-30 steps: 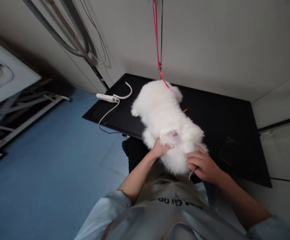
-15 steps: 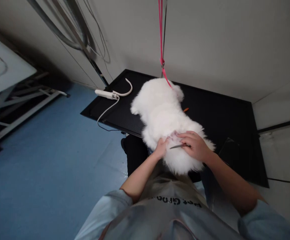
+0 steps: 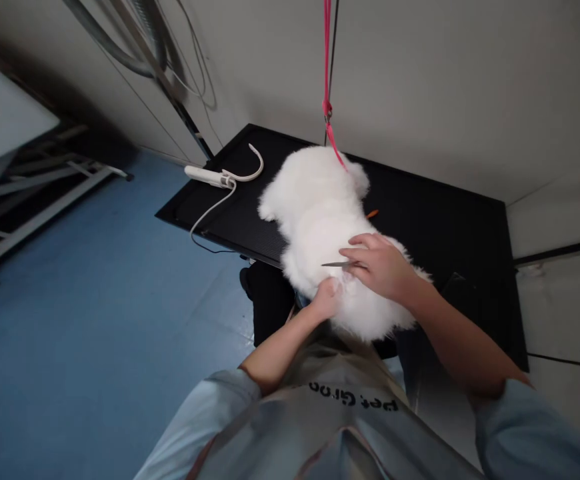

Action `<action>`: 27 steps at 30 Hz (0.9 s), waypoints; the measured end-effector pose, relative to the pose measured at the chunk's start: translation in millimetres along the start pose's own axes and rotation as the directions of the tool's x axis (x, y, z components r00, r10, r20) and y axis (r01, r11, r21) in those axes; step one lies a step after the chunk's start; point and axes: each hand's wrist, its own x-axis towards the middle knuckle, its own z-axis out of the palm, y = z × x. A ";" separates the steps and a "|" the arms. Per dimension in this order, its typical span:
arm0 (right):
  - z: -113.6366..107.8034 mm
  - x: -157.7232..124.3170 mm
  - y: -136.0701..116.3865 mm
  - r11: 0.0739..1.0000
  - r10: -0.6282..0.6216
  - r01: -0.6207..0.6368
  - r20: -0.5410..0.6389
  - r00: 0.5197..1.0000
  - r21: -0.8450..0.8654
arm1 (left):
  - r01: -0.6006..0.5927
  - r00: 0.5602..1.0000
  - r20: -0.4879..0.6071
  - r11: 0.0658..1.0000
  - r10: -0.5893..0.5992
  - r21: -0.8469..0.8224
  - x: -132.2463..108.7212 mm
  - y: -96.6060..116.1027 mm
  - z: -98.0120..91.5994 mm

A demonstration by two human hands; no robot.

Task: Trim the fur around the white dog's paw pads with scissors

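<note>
A fluffy white dog is on the black grooming table, its head toward the wall and its rear toward me. My left hand is closed on the dog's fur near its rump, fingertips partly buried. In my right hand is a pair of scissors, the blades pointing left just over the dog's back. My right fingers are partly stretched out beyond the handles, which are mostly hidden by the hand.
A pink grooming loop hangs down to the dog's neck. A white corded device with a curved arm lies on the table's left end. Beside the dog is a small orange object. A white-topped table stands at left.
My right hand with the scissors has lifted away from my left fingers and moved farther up the dog's back. My left hand stays at the rump. The view has shifted slightly.
</note>
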 end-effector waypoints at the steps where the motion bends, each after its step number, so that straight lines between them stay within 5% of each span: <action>1: 8.9 3.3 8.9 1.000 0.023 -0.024 0.080 0.997 0.018 | 0.003 1.000 0.004 1.000 -0.003 0.002 -2.2 0.3 -0.3; 3: 27.6 -3.0 28.8 0.986 0.108 -0.127 0.158 0.981 0.111 | 0.016 1.000 -0.008 1.000 -0.016 -0.004 -5.3 0.9 -3.7; 8: 66.3 -52.9 41.9 0.886 0.286 -0.300 0.094 0.954 0.353 | 0.090 0.994 -0.064 0.992 -0.084 0.093 -7.7 24.4 -36.8; 10: 79.3 -64.5 30.7 0.862 0.328 -0.324 0.056 0.943 0.389 | -0.042 0.966 -0.234 0.958 0.112 0.285 -13.7 50.6 -52.8; 12: 92.1 -67.8 19.2 0.856 0.348 -0.321 0.007 0.938 0.405 | -0.201 0.856 -0.361 0.882 0.370 0.427 -24.9 80.2 -58.7; 13: 98.6 -67.7 14.9 0.856 0.352 -0.312 -0.023 0.936 0.413 | -0.294 0.857 -0.291 0.868 0.425 0.401 -31.3 92.6 -56.0; 15: 112.4 -68.1 9.8 0.850 0.361 -0.285 -0.096 0.928 0.444 | -0.355 0.932 0.028 0.896 0.361 0.266 -42.1 105.3 -41.1; 16: 119.9 -69.6 8.7 0.840 0.375 -0.273 -0.138 0.917 0.469 | -0.309 0.950 0.111 0.927 0.292 0.213 -45.1 104.5 -31.3; 21: 156.4 -90.0 3.8 0.748 0.504 -0.307 -0.202 0.840 0.589 | -0.265 0.958 -0.098 0.963 0.270 0.054 -39.7 59.0 -7.1; 27: 166.5 -94.0 -7.9 0.768 0.526 -0.293 -0.298 0.797 0.570 | -0.343 0.938 0.176 0.731 0.298 0.591 -29.7 32.1 -35.2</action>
